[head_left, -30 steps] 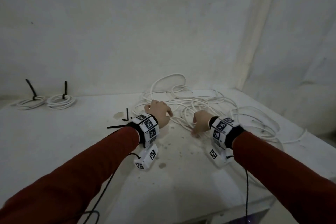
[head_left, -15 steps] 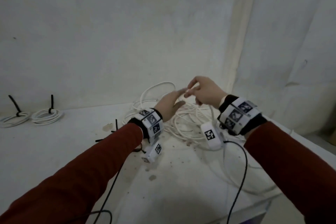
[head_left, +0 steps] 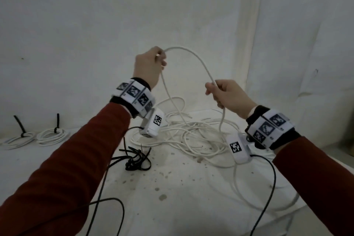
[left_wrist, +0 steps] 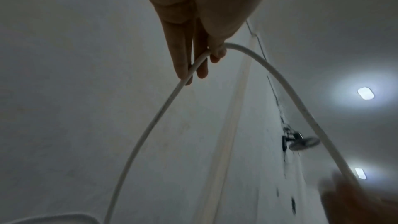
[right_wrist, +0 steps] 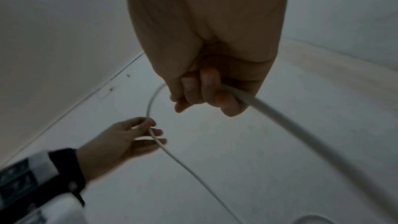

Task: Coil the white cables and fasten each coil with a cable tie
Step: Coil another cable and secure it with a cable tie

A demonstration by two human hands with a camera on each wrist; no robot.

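Left hand (head_left: pixel 148 67) pinching and right hand (head_left: pixel 228 96) gripping white cable (head_left: pixel 193 57) arched above table (head_left: pixel 172 207), rest tangled (head_left: pixel 191 136) far right, seemingly ties (head_left: pixel 137 159) near left.

Both hands are up off the table (head_left: pixel 172 207) now, versus down in the cable pile (head_left: pixel 191 136) a second ago. Left hand (head_left: pixel 148 65) rises highest, pinching a white cable (head_left: pixel 193 56); right hand (head_left: pixel 228 95) grips it lower. Cable now arches between them, tails hanging to the pile below.
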